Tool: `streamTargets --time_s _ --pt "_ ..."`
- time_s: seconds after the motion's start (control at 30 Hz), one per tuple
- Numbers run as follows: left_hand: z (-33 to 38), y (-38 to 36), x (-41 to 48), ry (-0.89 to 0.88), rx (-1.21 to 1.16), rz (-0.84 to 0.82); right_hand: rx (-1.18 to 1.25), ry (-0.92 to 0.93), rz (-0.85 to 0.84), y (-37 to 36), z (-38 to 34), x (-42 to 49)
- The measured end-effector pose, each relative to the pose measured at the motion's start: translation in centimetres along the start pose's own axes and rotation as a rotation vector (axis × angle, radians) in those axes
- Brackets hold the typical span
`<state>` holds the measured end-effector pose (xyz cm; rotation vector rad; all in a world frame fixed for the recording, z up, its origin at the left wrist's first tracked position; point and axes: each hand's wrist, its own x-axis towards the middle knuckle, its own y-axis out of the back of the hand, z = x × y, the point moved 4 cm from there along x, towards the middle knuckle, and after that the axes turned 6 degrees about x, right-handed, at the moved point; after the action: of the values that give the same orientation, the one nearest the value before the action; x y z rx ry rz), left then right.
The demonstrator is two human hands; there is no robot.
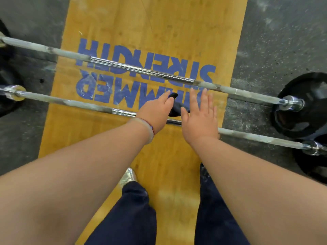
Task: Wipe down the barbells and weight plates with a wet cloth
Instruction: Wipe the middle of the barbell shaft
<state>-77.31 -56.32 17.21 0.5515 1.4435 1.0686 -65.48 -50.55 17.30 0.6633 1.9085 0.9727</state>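
Across the wooden platform (106, 138): far barbell (141, 70) and near barbell (70, 103) lie.
Right edge: black weight plates (290, 121).
Left hand (154, 110): grips dark cloth (175, 108) at near barbell's middle.
Right hand (200, 119): fingers straight, spread, holding nothing.

Most of the black cloth (174, 104) is buried under the left hand (155, 110), only dark scraps poking out, and that hand's fingertips are out of sight too. It and the right hand (200, 119) cover the middle of the near barbell (79, 104). The lower right plate (313, 167) runs off the frame, same for the dark plate far left (5, 108).
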Motion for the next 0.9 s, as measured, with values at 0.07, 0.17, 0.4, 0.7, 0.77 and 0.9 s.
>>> streamTargets --time_s 0.07,0.17,0.4,0.7,0.77,0.9 --pt "-0.8 0.0 0.3 -0.082 0.098 0.025 -0.004 -0.006 0.028 -0.9 -0.6 -0.5" --pt "-1.4 -1.0 1.5 -0.173 0.219 0.037 -0.009 -0.025 0.075 -2.0 -0.1 -0.7" --pt "0.7 -8.8 6.1 -0.166 0.217 0.087 -0.006 -0.041 0.062 -8.3 4.8 1.0" --pt "2.6 -19.7 9.5 -0.122 0.047 0.285 0.036 -0.009 0.185 -19.5 10.7 3.4" --pt "2.6 -20.6 10.0 -0.114 0.034 0.355 0.050 0.041 0.266 -20.9 11.1 4.1" --pt "2.2 -21.9 10.5 -0.223 0.042 0.611 0.009 0.061 0.398 -23.0 12.0 6.2"
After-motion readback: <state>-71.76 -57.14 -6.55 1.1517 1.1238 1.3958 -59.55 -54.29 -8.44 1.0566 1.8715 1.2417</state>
